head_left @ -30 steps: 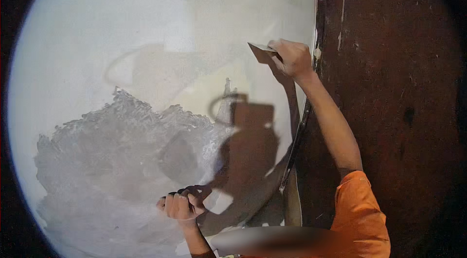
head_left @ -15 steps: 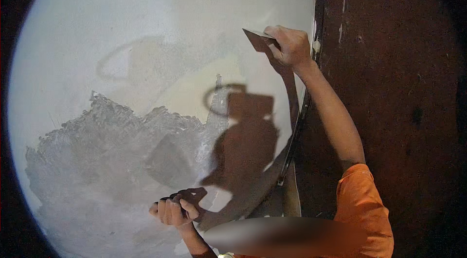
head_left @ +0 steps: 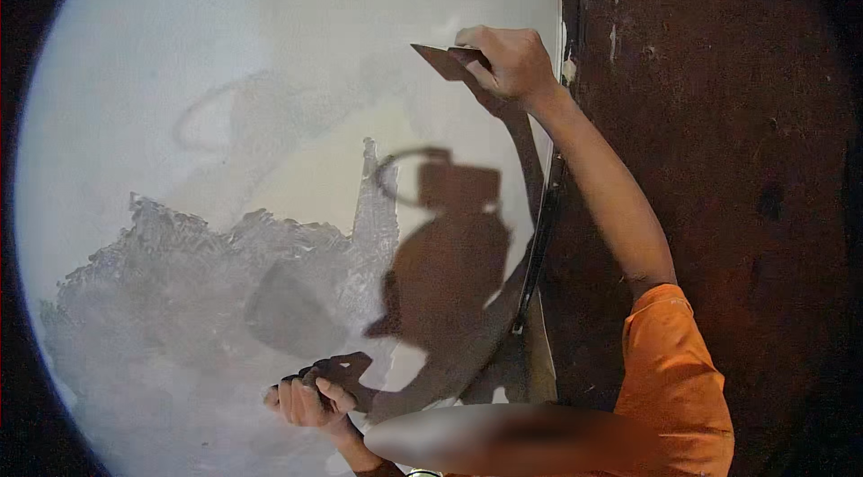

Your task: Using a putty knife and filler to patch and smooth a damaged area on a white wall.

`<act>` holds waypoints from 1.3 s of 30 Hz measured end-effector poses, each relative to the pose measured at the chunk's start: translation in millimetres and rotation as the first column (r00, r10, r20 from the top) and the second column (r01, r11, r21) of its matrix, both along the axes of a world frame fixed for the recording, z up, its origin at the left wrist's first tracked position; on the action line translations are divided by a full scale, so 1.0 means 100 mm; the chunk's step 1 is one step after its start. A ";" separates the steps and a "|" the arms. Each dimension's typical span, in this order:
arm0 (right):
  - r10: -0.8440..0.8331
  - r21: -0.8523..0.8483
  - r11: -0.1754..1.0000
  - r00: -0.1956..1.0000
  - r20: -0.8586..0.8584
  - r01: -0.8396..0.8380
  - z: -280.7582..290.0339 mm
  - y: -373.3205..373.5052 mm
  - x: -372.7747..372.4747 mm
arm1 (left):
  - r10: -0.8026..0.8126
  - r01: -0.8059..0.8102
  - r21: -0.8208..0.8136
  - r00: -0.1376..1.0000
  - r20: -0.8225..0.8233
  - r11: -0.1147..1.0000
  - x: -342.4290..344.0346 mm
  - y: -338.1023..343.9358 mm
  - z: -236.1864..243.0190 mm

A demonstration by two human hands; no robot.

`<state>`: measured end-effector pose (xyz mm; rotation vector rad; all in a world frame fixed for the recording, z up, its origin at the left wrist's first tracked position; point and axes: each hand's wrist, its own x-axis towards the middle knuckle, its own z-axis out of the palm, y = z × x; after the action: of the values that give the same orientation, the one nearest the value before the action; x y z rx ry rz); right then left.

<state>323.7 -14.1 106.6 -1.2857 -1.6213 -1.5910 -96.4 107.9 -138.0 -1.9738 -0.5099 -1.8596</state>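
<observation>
One scraper [head_left: 440, 61] (tilted) points left.

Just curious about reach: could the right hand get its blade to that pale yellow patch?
Probably yes: the right hand holds the blade above and to the right of the pale yellow patch, with nothing solid visible between.

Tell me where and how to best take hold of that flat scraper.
I'd grip the flat scraper by its right end, coming from the right, where the right hand has it. Its thin, flat shape juts left to a pointed corner, so fingers above and thumb below should pinch it well.
</observation>
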 end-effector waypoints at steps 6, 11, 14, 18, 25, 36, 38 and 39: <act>-0.059 0.021 0.998 0.996 0.071 0.058 0.07 0.00 -0.03 | 0.007 -0.009 -0.064 1.000 -0.026 0.998 -0.05 -0.01 -0.02; 0.000 0.094 0.996 0.993 0.119 -0.011 0.02 0.09 0.03 | -0.019 0.019 -0.020 1.000 -0.001 1.000 0.00 0.00 0.01; -0.015 0.089 0.996 0.994 0.106 0.006 0.03 0.07 0.07 | -0.041 0.040 -0.052 0.999 -0.014 0.998 0.01 -0.05 0.03; 0.005 0.064 0.998 0.992 0.127 -0.013 0.10 0.13 0.13 | -0.059 0.059 -0.009 0.995 0.076 0.998 -0.01 -0.03 -0.04; -0.094 0.010 0.995 0.966 0.242 0.094 0.20 0.07 0.39 | -0.208 0.177 0.124 0.928 0.308 0.976 0.07 0.10 -0.01; -0.221 0.011 0.975 0.961 0.168 0.222 0.05 -0.23 0.99 | -0.192 0.196 -0.029 0.976 0.102 0.980 -0.03 0.02 -0.12; -0.252 0.013 0.968 0.960 0.122 0.252 -0.04 -0.35 0.96 | -0.177 0.181 -0.045 0.981 0.077 0.982 -0.04 -0.01 -0.13; -0.292 0.013 0.956 0.954 0.062 0.292 -0.08 -0.35 0.89 | -0.162 0.164 -0.067 0.986 0.037 0.984 -0.04 0.00 -0.12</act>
<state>412.9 -48.7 98.2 -1.5450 -1.5170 -1.8241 -100.8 107.6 -149.9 -2.0906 -0.4396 -1.9990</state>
